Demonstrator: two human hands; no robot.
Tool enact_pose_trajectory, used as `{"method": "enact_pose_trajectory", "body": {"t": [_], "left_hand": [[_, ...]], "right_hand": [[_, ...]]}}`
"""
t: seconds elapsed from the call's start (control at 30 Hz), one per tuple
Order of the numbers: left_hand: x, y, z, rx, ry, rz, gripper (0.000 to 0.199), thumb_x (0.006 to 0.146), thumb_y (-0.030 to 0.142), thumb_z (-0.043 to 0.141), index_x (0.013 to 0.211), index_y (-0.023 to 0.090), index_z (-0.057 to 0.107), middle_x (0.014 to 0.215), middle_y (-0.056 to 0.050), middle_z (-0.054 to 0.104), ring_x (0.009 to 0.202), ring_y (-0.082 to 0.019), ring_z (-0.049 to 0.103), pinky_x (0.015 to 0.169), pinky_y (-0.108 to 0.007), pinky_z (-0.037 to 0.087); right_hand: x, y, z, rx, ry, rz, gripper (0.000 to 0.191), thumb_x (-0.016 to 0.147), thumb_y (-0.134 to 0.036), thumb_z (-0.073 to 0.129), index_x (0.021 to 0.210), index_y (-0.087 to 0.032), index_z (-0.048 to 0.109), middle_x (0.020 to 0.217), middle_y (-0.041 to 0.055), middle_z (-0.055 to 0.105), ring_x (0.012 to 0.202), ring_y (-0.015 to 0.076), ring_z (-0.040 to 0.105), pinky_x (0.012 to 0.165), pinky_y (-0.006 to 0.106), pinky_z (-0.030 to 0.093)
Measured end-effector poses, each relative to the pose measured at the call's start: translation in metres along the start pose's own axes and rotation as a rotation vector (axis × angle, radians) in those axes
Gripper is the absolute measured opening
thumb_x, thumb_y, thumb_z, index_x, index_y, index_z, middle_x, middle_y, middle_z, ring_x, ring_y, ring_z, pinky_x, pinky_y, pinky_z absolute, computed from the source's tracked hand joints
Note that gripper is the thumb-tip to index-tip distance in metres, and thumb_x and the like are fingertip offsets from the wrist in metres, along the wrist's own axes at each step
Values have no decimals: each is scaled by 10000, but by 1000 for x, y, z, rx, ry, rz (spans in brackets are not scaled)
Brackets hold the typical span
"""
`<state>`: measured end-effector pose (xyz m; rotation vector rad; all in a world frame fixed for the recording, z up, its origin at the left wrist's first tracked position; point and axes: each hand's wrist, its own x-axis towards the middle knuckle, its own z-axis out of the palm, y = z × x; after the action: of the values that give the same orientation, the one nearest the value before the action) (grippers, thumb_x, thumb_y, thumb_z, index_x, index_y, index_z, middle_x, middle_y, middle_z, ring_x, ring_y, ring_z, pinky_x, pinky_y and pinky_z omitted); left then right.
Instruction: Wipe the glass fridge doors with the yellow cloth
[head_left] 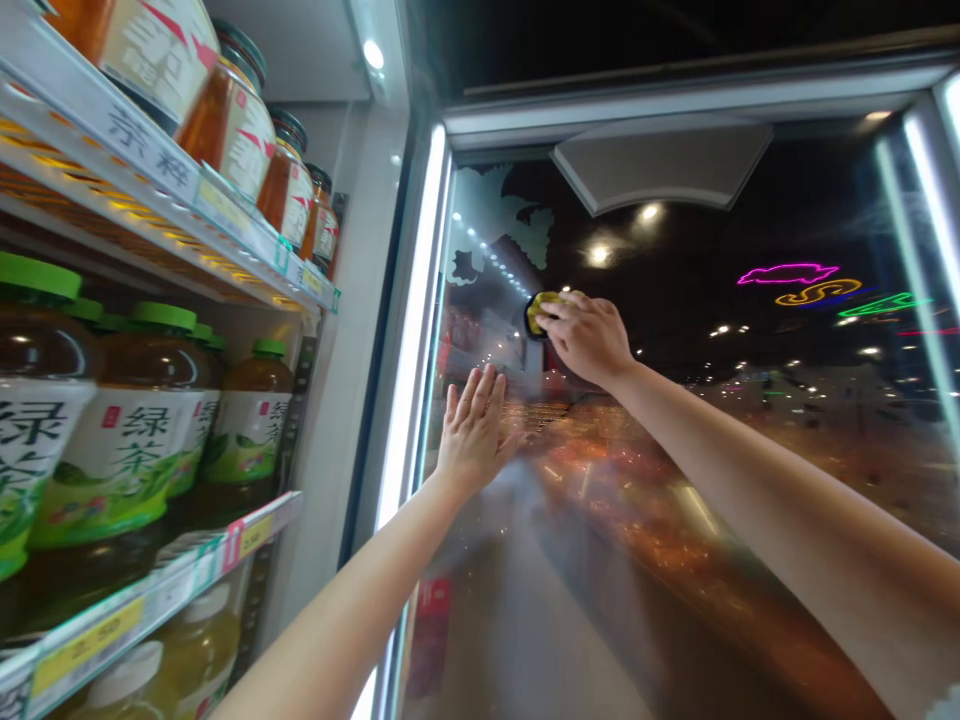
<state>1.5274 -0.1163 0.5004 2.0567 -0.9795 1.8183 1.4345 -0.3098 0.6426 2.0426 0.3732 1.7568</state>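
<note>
My right hand (589, 335) grips a yellow-green sponge (541, 310) and presses it against the glass door (510, 560) of a drinks fridge. Lower and to the left, my left hand (474, 425) lies flat on the same pane, its fingers stretched upward and holding nothing. A grey-green patch (517, 220) with a ragged outline shows on the glass above both hands. Reflections and hazy streaks cover much of the pane. The far side of the sponge is hidden behind my fingers.
Left of the door, an upper shelf (150, 165) carries amber bottles (232, 120) with dark lids. Below stand green-capped tea bottles (135, 430) above a price rail (172, 590). A bright light strip (412, 340) runs along the door's left frame.
</note>
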Motion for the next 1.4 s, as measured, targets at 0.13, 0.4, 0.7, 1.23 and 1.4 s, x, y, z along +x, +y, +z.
{"method": "enact_pose_trajectory", "body": {"t": [0.13, 0.4, 0.7, 1.23, 1.4], "left_hand": [[-7, -20, -4, 10, -1, -99, 904, 952, 604, 520, 1642, 180, 120, 1708, -150, 175, 1586, -332, 121, 1277, -582, 139], [-13, -31, -4, 8, -59, -133, 919, 936, 640, 524, 1638, 190, 138, 1706, -160, 182, 1582, -345, 137, 1262, -587, 210], [-18, -26, -3, 8, -34, -147, 921, 931, 622, 552, 1633, 186, 145, 1702, -167, 194, 1584, -337, 131, 1276, -554, 198], [-41, -40, -13, -24, -69, -179, 787, 998, 523, 450, 1615, 137, 152, 1686, -215, 203, 1587, -332, 105, 1255, -547, 255], [-32, -46, -13, -11, -59, -168, 783, 1002, 471, 440, 1619, 117, 112, 1688, -221, 195, 1591, -315, 69, 1268, -546, 227]], "right_hand": [[42, 7, 7, -6, 121, 268, 441, 1051, -252, 329, 1294, -279, 695, 1452, 51, 624, 1384, 313, 450, 1028, 505, 352], [41, -67, 18, 92, -94, -210, 396, 1043, -233, 384, 1281, -274, 698, 1486, 17, 598, 1431, 268, 421, 1067, 478, 335], [65, -41, 10, 26, -3, 76, 369, 994, -196, 443, 1190, -226, 754, 1407, 69, 656, 1318, 333, 506, 992, 510, 425], [77, -128, 41, 70, -126, -178, 464, 995, -153, 351, 1344, -240, 645, 1471, 91, 605, 1448, 342, 412, 1052, 589, 390], [68, -130, 44, 98, -124, -295, 441, 992, -198, 373, 1293, -309, 676, 1399, 48, 666, 1396, 312, 477, 1043, 541, 409]]}}
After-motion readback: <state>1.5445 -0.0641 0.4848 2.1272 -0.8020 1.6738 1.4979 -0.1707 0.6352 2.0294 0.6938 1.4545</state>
